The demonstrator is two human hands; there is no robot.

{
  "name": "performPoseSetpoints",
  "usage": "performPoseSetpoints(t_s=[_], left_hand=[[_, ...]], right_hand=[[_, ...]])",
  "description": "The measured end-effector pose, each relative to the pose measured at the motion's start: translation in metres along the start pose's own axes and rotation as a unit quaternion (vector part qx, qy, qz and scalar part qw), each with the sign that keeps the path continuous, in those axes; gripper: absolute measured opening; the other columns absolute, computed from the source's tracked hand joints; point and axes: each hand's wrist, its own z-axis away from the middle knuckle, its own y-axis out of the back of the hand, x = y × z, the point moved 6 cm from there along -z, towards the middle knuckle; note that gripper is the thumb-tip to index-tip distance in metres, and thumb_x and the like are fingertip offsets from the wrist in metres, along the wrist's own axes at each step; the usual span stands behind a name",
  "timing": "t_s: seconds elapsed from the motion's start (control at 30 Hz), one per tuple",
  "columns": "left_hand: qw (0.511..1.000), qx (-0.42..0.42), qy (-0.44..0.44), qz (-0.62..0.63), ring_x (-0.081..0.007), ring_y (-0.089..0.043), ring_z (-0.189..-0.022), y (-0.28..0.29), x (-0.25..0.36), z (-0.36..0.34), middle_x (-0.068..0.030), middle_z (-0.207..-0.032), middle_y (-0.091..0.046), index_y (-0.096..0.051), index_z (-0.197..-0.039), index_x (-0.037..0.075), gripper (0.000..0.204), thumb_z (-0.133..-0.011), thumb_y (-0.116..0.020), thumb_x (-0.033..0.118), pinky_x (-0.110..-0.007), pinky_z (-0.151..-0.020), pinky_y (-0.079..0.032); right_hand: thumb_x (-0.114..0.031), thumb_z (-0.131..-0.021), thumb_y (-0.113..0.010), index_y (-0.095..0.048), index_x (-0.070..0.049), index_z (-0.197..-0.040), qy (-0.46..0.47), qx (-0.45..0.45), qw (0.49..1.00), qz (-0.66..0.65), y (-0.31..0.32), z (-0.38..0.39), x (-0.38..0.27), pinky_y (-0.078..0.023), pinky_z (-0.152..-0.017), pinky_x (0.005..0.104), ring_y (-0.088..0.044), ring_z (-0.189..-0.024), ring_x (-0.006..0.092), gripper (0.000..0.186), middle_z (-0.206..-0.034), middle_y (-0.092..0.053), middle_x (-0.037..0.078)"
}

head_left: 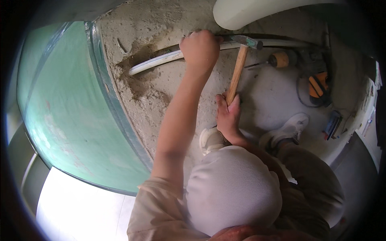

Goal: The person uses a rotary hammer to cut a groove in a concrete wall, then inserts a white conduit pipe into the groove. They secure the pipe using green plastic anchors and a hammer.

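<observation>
My left hand (200, 49) is a fist over the white pipe (157, 62), which runs along a rough channel in the cement floor. Whatever the fist holds is hidden, though a dark tip pokes out at its right side. Lower and to the right, my right hand (228, 114) is wrapped round the bottom of the wooden handle of a hammer (238, 68). The hammer's worn green and dark metal head lies over the pipe, just right of my left fist.
An orange and black drill (281, 59) lies right of the hammer, with another orange and black power tool (317, 85) beyond. A blue tool (333, 124) is farther right. Green sheeting (72, 108) covers the left side. A big white curved object (257, 12) overhangs the top.
</observation>
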Motion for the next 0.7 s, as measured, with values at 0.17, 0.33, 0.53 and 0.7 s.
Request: performPoseSetpoints(t_s=[0.17, 0.33, 0.53, 0.7], left_hand=[[0.998, 0.012, -0.059, -0.031, -0.0366, -0.071, -0.068, -0.006, -0.002, -0.005, -0.0155, -0.073, -0.072, -0.076, -0.071, 0.007, 0.039, -0.083, -0.08, 0.044, -0.047, -0.064, -0.054], [0.994, -0.005, -0.091, -0.063, -0.0332, -0.074, -0.074, -0.015, 0.0, -0.007, -0.0119, -0.078, -0.075, -0.076, -0.072, 0.013, 0.017, -0.084, -0.071, 0.024, -0.046, -0.064, -0.055], [0.994, -0.024, -0.079, -0.073, -0.0335, -0.074, -0.075, -0.019, 0.003, -0.008, -0.0108, -0.079, -0.075, -0.076, -0.072, 0.013, 0.013, -0.079, -0.065, 0.014, -0.046, -0.066, -0.055], [0.994, -0.057, -0.047, -0.078, -0.0336, -0.074, -0.084, -0.017, 0.004, -0.009, -0.0127, -0.086, -0.076, -0.077, -0.077, 0.012, 0.013, -0.081, -0.066, 0.018, -0.048, -0.075, -0.055]], right_hand=[[-0.018, -0.101, -0.069, -0.056, 0.002, -0.11, 0.002, -0.019, 1.0, -0.006, 0.002, -0.002, -0.003, -0.05, -0.081, 0.0384, -0.061, -0.086, 0.0247, 0.025, -0.096, -0.064, 0.014], [-0.016, -0.102, -0.068, -0.056, 0.001, -0.11, 0.011, -0.011, 0.998, -0.057, 0.004, 0.001, -0.012, -0.05, -0.075, 0.0341, -0.059, -0.083, 0.0182, 0.022, -0.095, -0.063, 0.008], [-0.014, -0.102, -0.067, -0.055, -0.004, -0.108, -0.06, -0.013, 0.986, -0.158, 0.001, 0.006, -0.039, -0.04, -0.052, 0.0236, -0.048, -0.068, 0.0055, 0.017, -0.09, -0.057, 0.0], [-0.014, -0.102, -0.068, -0.054, -0.002, -0.11, -0.056, -0.028, 0.99, -0.124, -0.002, 0.0, -0.032, -0.044, -0.057, 0.0268, -0.05, -0.07, 0.0088, 0.02, -0.092, -0.058, 0.002]])
